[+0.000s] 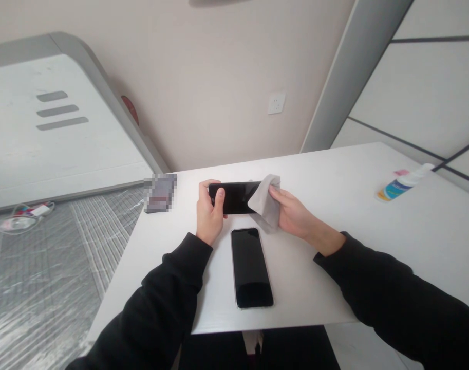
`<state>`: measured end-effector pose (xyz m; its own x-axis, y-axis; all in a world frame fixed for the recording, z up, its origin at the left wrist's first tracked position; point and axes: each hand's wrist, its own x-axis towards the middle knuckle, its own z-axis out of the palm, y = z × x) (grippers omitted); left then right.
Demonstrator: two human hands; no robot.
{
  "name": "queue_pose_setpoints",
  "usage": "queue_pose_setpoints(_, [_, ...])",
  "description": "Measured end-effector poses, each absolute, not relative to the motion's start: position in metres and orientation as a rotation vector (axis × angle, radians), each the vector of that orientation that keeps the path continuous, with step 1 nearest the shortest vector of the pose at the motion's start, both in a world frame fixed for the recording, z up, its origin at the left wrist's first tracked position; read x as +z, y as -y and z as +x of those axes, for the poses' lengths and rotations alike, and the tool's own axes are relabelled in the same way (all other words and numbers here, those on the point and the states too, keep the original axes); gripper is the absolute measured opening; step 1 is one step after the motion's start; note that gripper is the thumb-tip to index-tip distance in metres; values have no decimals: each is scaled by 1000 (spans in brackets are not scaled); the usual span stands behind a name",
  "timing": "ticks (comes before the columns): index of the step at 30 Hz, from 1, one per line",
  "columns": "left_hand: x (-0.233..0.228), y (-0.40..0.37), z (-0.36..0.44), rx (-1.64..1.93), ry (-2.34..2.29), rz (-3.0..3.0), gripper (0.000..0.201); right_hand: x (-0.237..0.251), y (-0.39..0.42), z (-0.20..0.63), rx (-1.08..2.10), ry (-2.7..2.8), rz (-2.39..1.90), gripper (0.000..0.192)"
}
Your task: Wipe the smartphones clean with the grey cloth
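"Black fabric sleeves (396, 298) are seen nearest the camera; what is held beyond them?"

"A glossy black rectangular phone (236, 198), turned sideways, is held over a smooth white table (315, 293)."

"How are the fingers set?"

"By the left hand (211, 213), the phone's left end is gripped firmly, the thumb laid across the dark screen and the fingers wrapped behind. By the right hand (296, 213), a soft grey cloth (267, 203) is pinched under the thumb; the other fingers are mostly hidden, so their spread cannot be told. The phone's right end is covered by the cloth."

"And around that phone, taken as the clock's centre?"

"Near six o'clock, a second black phone (251, 267) with a clear rim is laid lengthwise on the table. At three, a white plastic bottle (401, 187) with a blue-and-orange label is placed. At nine, a greyish pixelated object (161, 192) is seen by the table's edge."

"Farther out?"

"At one o'clock, a square white socket (276, 103) is fixed to the pale wall (203, 87); at ten, a white, grey-edged panel (57, 154) is marked by three grey bars."
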<state>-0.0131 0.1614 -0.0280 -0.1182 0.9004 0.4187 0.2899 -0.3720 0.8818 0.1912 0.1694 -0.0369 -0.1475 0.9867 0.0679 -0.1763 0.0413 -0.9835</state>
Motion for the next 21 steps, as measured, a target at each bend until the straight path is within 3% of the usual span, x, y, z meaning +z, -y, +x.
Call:
queue_pose_setpoints(6, [-25, -156, -11, 1514, -1391, 1704, 44, -39, -172, 201, 1095, 1270, -1107, 52])
queue_pose_setpoints(9, [-25, -155, -9, 1502, -1420, 1734, 37, -40, -172, 204, 1019, 1260, -1141, 58])
queue_pose_setpoints(17, [-31, -161, -14, 1547, -1485, 1786, 35, -40, -172, 192, 1229, 1316, -1037, 61])
queue_pose_setpoints(21, [-30, -158, -13, 1546, -1468, 1845, 35, -42, -175, 200, 1167, 1323, -1098, 58])
